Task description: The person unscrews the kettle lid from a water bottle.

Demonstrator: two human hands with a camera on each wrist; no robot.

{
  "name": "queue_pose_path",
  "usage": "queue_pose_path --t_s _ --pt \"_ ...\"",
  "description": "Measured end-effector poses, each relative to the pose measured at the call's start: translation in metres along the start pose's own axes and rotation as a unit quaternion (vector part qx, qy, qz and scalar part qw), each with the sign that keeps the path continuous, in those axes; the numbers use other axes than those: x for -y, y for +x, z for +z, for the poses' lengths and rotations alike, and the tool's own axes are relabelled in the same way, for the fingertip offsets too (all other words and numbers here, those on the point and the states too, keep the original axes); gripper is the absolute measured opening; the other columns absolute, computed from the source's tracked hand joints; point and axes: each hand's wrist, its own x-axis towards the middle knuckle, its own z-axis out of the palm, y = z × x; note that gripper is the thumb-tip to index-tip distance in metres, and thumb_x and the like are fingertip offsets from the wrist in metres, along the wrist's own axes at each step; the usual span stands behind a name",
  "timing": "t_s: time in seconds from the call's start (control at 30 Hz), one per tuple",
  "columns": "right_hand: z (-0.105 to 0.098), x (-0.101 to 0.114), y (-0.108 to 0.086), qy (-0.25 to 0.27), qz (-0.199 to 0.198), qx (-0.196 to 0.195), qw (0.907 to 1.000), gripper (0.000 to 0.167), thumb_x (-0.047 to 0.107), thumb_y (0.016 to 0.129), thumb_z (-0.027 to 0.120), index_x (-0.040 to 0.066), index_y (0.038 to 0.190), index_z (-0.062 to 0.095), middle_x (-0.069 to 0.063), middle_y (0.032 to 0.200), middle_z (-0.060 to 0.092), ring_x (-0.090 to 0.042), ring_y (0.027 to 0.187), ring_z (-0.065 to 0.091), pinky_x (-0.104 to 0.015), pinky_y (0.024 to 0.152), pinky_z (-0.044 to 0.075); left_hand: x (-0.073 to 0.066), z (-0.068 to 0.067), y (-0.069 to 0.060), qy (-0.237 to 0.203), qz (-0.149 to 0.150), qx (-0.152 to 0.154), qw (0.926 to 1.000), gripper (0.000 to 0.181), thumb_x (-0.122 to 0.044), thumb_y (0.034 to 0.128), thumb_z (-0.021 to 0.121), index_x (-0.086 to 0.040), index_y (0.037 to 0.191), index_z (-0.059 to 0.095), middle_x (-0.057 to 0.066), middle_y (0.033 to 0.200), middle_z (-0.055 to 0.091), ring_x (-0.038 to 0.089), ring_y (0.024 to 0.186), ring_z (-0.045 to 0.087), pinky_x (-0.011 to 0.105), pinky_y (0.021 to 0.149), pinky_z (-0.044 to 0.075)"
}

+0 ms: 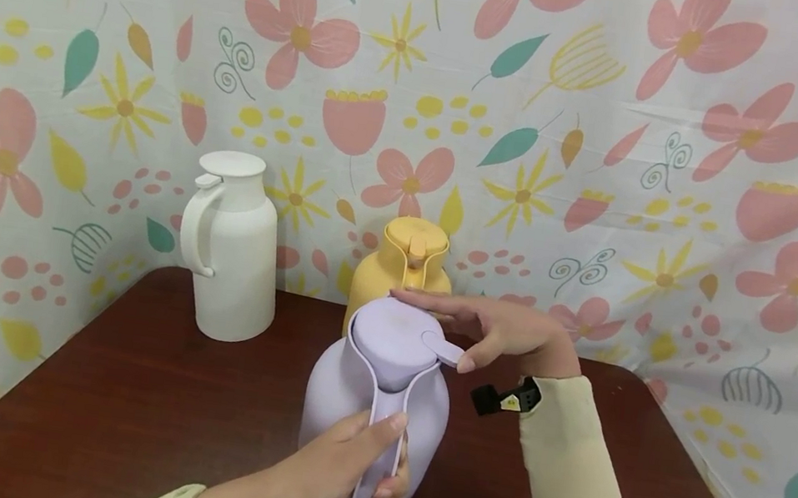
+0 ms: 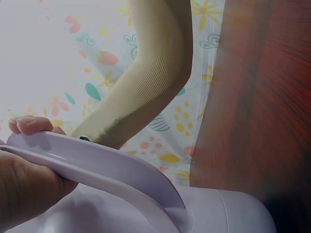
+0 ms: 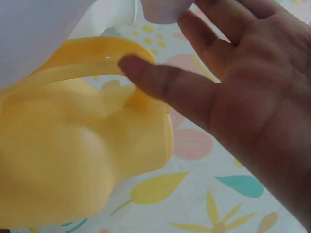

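Note:
A lavender thermos jug (image 1: 331, 387) stands tilted toward the near side over the table in the head view. My left hand (image 1: 341, 460) grips its handle (image 1: 383, 449), thumb on top and fingers curled round the far side; the left wrist view shows this handle (image 2: 112, 170) close up. Over the jug's lid (image 1: 395, 337) reaches my right hand (image 1: 509, 331). Its straight fingers touch the far rim, and its thumb is by the lid's lever tab (image 1: 448, 351), which points to the right. In the right wrist view the thumb of my right hand (image 3: 252, 87) sticks out, apart from anything.
A yellow thermos jug (image 1: 372, 279) stands just behind the lavender one, partly hidden. Back left on the dark red table (image 1: 196, 407) is a white thermos jug (image 1: 238, 261). A flower-patterned curtain (image 1: 425, 50) hangs along the table's back and sides.

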Motion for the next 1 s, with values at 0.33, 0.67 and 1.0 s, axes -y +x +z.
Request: queue_pose_path --t_s 0.33,0.67,1.0 --pt "0.062 -0.010 -0.005 -0.052 -0.078 -0.318 0.9434 0.082 0.046 0.099 0.064 0.009 0.162 0.026 -0.008 0.168 0.033 0.000 0.144 0.042 -0.022 0.112 0.042 0.000 0.003 -0.001 0.014 -0.012 -0.032 0.9993 0.049 -0.035 0.1116 0.036 0.007 0.087 0.040 -0.004 0.065 0.050 0.007 0.061 0.049 0.022 0.061 0.042" --pt "0.121 0.016 0.025 -0.185 0.110 -0.548 0.8086 0.090 0.035 0.075 0.092 0.012 0.151 0.051 -0.016 0.154 0.049 -0.030 0.131 0.056 -0.043 0.104 0.054 -0.001 0.002 -0.001 0.025 -0.021 -0.040 0.9987 0.038 -0.034 0.1117 0.035 -0.006 0.087 0.044 -0.005 0.064 0.050 0.007 0.061 0.048 0.021 0.061 0.042" --pt "0.118 0.017 0.036 -0.226 0.115 -0.541 0.8019 0.070 0.025 0.077 0.090 0.011 0.140 0.063 -0.008 0.142 0.064 -0.026 0.127 0.060 -0.048 0.104 0.050 -0.002 0.002 -0.001 0.024 -0.020 -0.025 0.9992 0.033 -0.033 0.1119 0.035 -0.011 0.089 0.043 -0.006 0.064 0.048 0.006 0.060 0.047 0.021 0.063 0.042"
